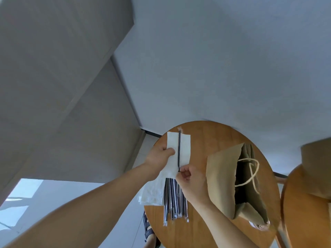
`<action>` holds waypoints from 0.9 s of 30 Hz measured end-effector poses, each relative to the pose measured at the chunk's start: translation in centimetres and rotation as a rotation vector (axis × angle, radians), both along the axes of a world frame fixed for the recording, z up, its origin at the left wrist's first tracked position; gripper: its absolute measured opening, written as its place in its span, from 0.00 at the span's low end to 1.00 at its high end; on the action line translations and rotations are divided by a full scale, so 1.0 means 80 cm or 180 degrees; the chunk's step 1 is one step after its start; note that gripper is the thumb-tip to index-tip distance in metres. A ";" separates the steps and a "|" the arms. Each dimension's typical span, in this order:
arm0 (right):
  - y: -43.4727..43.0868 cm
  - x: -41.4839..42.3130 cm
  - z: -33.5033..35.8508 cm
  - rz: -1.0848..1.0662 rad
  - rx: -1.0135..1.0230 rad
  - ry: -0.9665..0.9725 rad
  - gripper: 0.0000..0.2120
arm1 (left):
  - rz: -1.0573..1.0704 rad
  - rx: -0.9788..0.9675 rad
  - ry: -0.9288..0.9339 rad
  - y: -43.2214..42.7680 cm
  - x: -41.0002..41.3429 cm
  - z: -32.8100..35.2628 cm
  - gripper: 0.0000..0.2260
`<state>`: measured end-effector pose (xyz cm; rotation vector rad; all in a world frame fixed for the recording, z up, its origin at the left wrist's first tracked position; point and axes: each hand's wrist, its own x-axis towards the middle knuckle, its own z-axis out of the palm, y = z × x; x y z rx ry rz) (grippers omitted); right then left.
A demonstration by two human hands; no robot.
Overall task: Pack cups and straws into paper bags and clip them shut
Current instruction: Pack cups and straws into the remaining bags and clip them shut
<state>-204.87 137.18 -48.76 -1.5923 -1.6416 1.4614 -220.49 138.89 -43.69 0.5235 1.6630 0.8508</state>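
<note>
While the left hand (pixel 159 156) grips a napkin (pixel 186 149) and the right hand (pixel 189 178) pinches a straw (pixel 179 149) over the bench (pixel 206 136), the paper bag (pixel 220 167) beside them stands open, unclipped, packing seemingly barely begun.

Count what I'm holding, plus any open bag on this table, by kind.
Napkin, in left hand: 1
Straw, in right hand: 1
Open paper bag: 1
Total: 3
</note>
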 end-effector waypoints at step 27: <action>0.053 0.069 0.132 -0.0037 -0.0786 0.1017 0.07 | -0.0837 0.0257 -0.1037 0.019 0.049 0.078 0.12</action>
